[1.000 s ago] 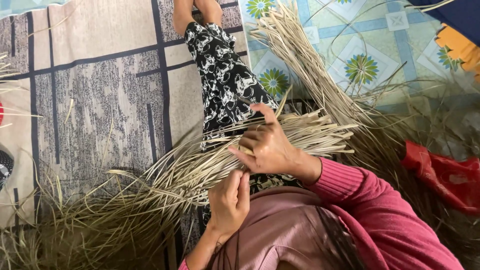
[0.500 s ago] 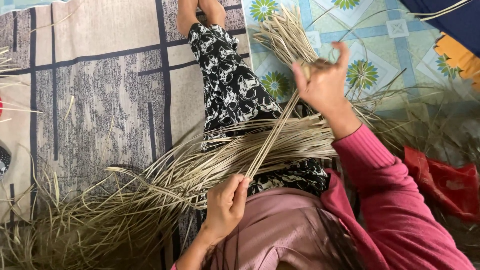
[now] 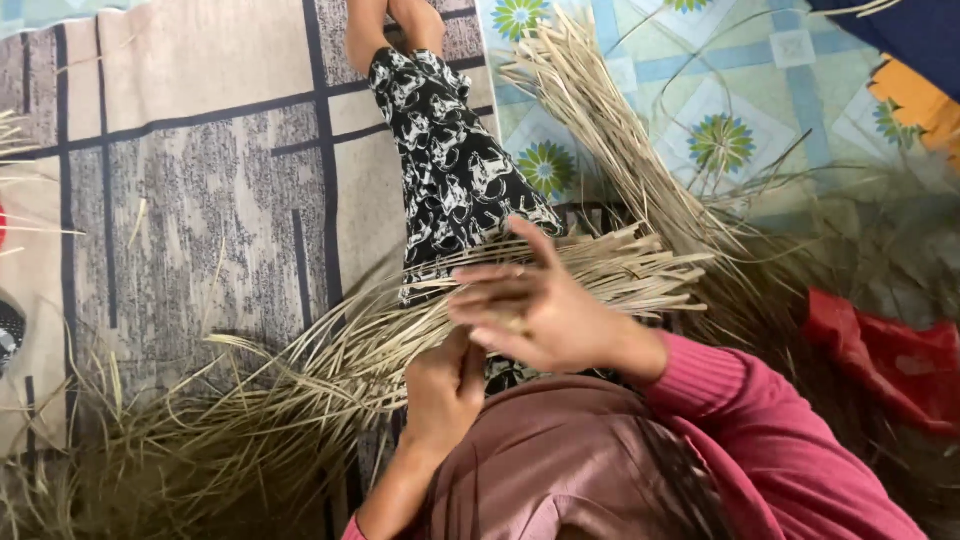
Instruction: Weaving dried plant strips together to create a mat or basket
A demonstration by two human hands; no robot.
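The person sits on a patterned mat [image 3: 200, 150] with legs stretched out in black-and-white printed trousers [image 3: 450, 160], and a bundle of dry straw-coloured reed strips [image 3: 600, 270] lies across the lap, its cut ends pointing right and its thin tips fanning out to the lower left. The right hand [image 3: 540, 305] is laid over the bundle near its middle, fingers extended and spread rather than curled, palm side on the strips; whether any single strip is pinched beneath it cannot be told, since the hand is slightly blurred. The left hand [image 3: 445, 385] sits just below and touching the right, fingers curled closed around the strips where they gather (the thumb side faces up). A second sheaf of reeds [image 3: 590, 110] lies on the floral floor covering [image 3: 760, 100] to the upper right, running diagonally and meeting the lap bundle's cut ends. A crumpled red bag [image 3: 885, 350] rests at the right edge, well apart from both hands. The sleeves are pink
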